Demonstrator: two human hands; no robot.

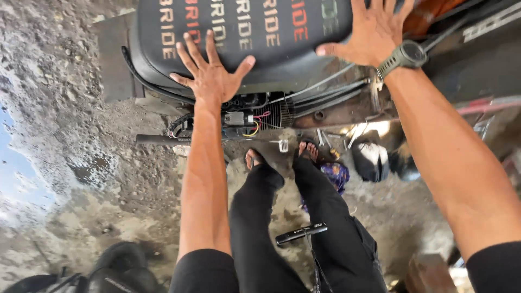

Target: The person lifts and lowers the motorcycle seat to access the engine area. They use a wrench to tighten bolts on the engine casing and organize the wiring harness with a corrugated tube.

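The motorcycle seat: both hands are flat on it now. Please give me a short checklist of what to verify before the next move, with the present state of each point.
1. Left hand flat on the black seat, fingers spread: ok.
2. Right hand flat on the seat near its far edge, wrist with a watch: ok.
3. Wires under the seat edge stay free of the closing gap: cannot tell; they lie just below the edge.
4. Seat latch lined up: cannot tell, hidden under the seat.
5. Feet in sandals stand firm on wet, rough ground: ok.
6. Loose tools lie near the feet: not ok, a trip risk.
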